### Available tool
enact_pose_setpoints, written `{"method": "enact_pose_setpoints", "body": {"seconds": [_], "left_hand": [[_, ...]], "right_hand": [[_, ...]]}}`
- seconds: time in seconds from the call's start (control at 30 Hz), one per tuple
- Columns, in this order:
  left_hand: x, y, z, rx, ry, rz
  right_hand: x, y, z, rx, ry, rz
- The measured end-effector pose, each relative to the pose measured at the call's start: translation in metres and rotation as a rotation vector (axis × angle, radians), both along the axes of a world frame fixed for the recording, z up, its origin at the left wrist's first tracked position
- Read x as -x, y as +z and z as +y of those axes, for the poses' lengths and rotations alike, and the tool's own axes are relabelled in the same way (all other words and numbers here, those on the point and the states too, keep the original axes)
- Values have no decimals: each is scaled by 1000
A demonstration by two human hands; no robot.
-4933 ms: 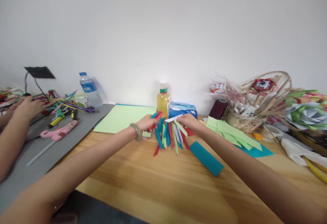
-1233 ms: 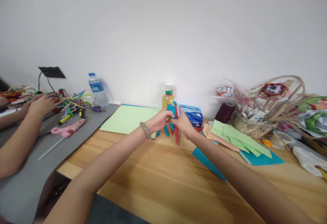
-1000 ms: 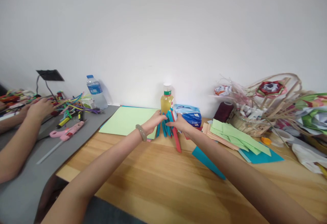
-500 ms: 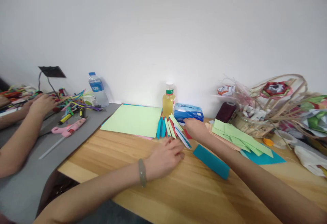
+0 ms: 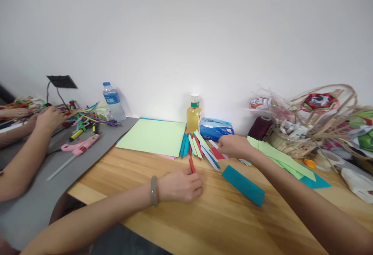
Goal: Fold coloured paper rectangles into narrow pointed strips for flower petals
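My left hand (image 5: 184, 187), with a bracelet at its wrist, is closed low over the wooden table, and a narrow red paper strip (image 5: 192, 165) sticks up from its fingers. Beyond it lie several folded strips (image 5: 196, 146) in blue, green, red and white, fanned out below the juice bottle. My right hand (image 5: 233, 146) is curled in a fist in front of the tissue pack (image 5: 217, 129), beside a red piece of paper (image 5: 217, 153); what its fingers hold, if anything, is hidden. Between my hands and nearer to me lies a blue paper rectangle (image 5: 243, 185).
Green sheets (image 5: 154, 136) lie left of the juice bottle (image 5: 193, 119). Green strips (image 5: 279, 158) and a basket (image 5: 287, 144) with woven crafts are at right. On the grey table at left are a pink glue gun (image 5: 80, 146), a water bottle (image 5: 113, 101) and another person's hands (image 5: 51, 119).
My left hand has drawn back toward me and left, and a red paper strip now shows in it. My right hand has shifted slightly right, and the view has moved a little.
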State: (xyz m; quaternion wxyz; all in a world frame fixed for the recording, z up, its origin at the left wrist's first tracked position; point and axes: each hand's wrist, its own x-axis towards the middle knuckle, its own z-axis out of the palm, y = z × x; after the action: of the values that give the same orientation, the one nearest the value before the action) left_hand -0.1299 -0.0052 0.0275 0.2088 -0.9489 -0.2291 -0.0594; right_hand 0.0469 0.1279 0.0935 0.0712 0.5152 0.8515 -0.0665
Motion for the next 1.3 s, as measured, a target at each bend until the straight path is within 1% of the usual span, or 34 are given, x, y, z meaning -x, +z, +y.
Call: {"method": "enact_pose_setpoints", "body": {"seconds": [0.1, 0.17, 0.27, 0.33, 0.47, 0.57, 0.63, 0.73, 0.8, 0.83, 0.87, 0.93, 1.03, 1.13, 1.2, 1.23, 1.3], "left_hand": [[1, 3, 0, 10, -35, 47], [2, 3, 1, 11, -36, 61], [4, 0, 4, -22, -19, 62], [6, -3, 5, -47, -24, 47], [8, -6, 5, -95, -58, 10], [7, -3, 1, -159, -107, -46], [7, 1, -3, -213, -157, -86], [8, 6, -6, -296, -232, -119], [10, 7, -1, -332, -248, -119], [12, 7, 5, -333, -234, -105], [14, 7, 12, -328, -205, -81], [19, 8, 28, -274, -90, -16], [25, 11, 46, -242, 159, 0], [24, 10, 46, -146, 381, -47], [21, 7, 41, -48, 500, -76], [20, 5, 39, -5, 541, -80], [18, 2, 38, 51, 579, -65]], "right_hand": [[6, 13, 1, 25, 85, 59], [14, 15, 2, -17, 112, 107], [21, 11, 2, -115, 74, 133], [20, 3, -2, -122, 55, 119], [8, -19, -18, -16, 104, 96], [0, -29, -30, 46, 127, 131], [-4, -29, -34, 99, 131, 171], [-4, -21, -30, 206, 132, 242], [2, -13, -23, 251, 118, 295], [7, -10, -19, 257, 111, 323], [12, -8, -15, 252, 106, 348], [22, -5, -6, 217, 98, 388], [29, -10, 5, 102, 58, 405], [26, -23, 11, 37, 26, 387], [24, -33, 11, 71, 37, 366], [24, -38, 9, 103, 51, 359], [25, -43, 3, 174, 83, 350]]}}
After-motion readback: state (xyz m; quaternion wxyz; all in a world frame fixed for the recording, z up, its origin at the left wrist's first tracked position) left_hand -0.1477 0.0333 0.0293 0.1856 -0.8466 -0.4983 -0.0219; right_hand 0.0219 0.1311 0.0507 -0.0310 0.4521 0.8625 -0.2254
